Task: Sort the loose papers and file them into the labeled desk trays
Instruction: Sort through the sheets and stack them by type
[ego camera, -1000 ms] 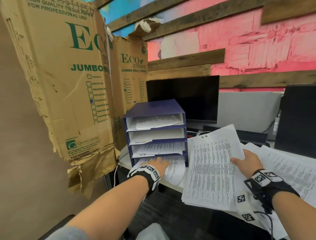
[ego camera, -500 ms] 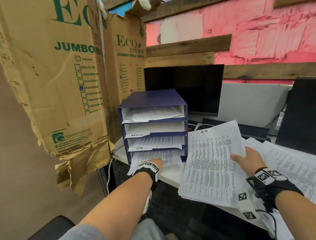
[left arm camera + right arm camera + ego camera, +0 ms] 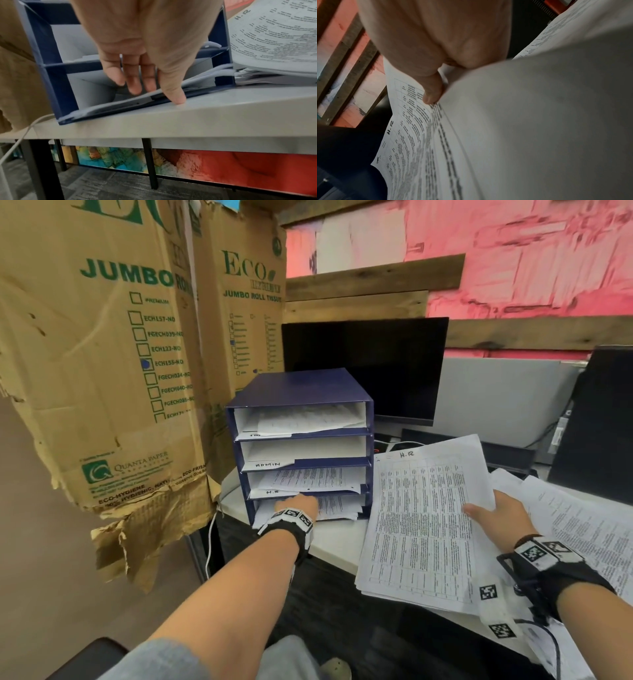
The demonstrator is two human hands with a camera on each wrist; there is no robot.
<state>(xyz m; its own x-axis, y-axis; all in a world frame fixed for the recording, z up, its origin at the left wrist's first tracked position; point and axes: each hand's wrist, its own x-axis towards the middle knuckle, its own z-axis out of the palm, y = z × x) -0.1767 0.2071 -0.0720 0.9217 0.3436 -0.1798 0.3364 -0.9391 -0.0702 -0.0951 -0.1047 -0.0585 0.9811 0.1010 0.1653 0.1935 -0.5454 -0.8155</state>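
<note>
Fingers of the left hand (image 3: 298, 504), straight, seat printed sheets (image 3: 337, 506) in the blue tray's bottom slot (image 3: 365, 498); right hand (image 3: 498, 513) pinches the "H.R" stack (image 3: 421, 529) ready.

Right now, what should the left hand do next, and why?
Probably pull the left hand back out of the bottom tray. Its straight fingers lie on the papers already pushed inside, so that job looks finished. The right hand holds a stack whose top sheet says H.R, which probably gets filed next.
</note>
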